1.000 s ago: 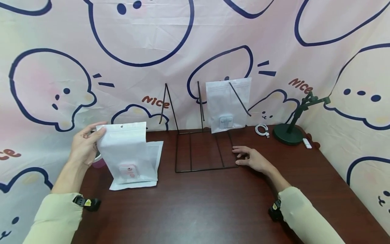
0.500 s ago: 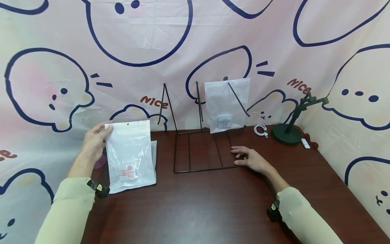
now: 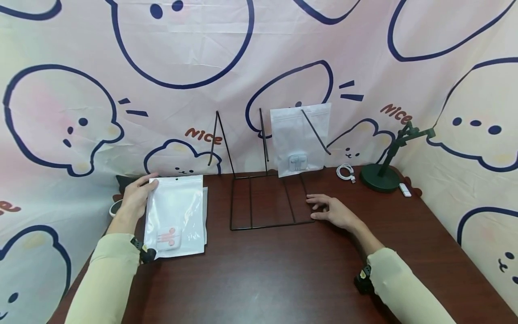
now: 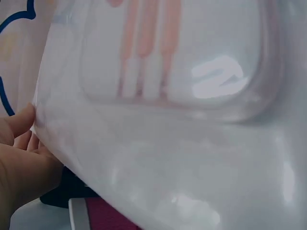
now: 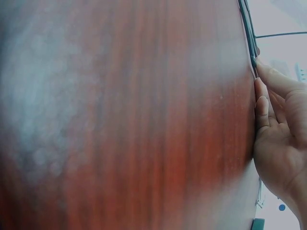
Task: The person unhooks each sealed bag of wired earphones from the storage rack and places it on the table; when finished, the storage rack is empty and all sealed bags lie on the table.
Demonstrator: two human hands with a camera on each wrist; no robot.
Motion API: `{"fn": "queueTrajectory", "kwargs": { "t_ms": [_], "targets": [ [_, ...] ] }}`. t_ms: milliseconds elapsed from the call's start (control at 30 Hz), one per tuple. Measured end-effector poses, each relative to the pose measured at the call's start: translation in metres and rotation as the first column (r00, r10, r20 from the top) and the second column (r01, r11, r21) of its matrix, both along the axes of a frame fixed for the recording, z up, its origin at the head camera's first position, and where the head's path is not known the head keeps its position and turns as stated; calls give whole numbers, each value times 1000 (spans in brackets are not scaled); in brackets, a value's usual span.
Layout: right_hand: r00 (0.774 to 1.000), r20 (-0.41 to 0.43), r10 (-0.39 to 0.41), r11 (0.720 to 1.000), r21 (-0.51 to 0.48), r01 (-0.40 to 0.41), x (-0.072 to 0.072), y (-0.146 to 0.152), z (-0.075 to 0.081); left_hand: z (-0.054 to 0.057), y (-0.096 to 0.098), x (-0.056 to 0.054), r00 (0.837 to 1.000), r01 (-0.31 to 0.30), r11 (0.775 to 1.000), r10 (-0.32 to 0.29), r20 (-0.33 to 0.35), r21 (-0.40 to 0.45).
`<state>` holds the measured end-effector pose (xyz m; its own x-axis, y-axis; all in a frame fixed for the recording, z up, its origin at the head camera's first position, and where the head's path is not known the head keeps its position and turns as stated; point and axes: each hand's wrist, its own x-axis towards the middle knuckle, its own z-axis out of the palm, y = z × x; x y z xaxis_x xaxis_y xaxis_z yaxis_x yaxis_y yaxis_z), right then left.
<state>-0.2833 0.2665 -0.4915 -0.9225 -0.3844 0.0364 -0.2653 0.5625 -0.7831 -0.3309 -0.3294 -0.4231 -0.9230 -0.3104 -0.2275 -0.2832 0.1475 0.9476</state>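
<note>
My left hand (image 3: 135, 195) pinches the upper left corner of a white zip bag (image 3: 178, 211) between thumb and fingers. Through its front shows a small rounded clear case with pink earphones (image 3: 168, 238), seen close up in the left wrist view. Another white bag (image 3: 205, 213) lies behind it, mostly hidden, with its right edge showing. My right hand (image 3: 332, 211) rests on the table with fingers loosely bent, fingertips touching the right side of a black wire rack (image 3: 263, 227). A third white bag (image 3: 287, 130) hangs at the rack's back right, with a small case (image 3: 298, 162) low inside.
Behind the right hand lie a coiled white cable (image 3: 346, 172), a dark green stand (image 3: 380, 177) and a small white stick (image 3: 405, 190). A white-rimmed cup (image 3: 115, 208) stands left of my left hand. Printed cloth (image 3: 182, 112) hangs behind the brown table (image 3: 259, 279).
My left hand has moved right and toward me, bringing the held bag lower, so it now covers more of the bag behind. The right hand and rack have stayed put.
</note>
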Motion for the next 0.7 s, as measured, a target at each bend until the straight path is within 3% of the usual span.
{"fn": "queueTrajectory", "kwargs": {
  "t_ms": [433,700],
  "targets": [
    [1000,-16,6,1000,7,-6,-1,-1,-2,-32,-7,-14,996,-78,997,78,40,8],
    [1000,-11,3,1000,10,-3,-2,1,-4,-31,-9,-21,998,-16,1000,14,66,26]
  ]
}}
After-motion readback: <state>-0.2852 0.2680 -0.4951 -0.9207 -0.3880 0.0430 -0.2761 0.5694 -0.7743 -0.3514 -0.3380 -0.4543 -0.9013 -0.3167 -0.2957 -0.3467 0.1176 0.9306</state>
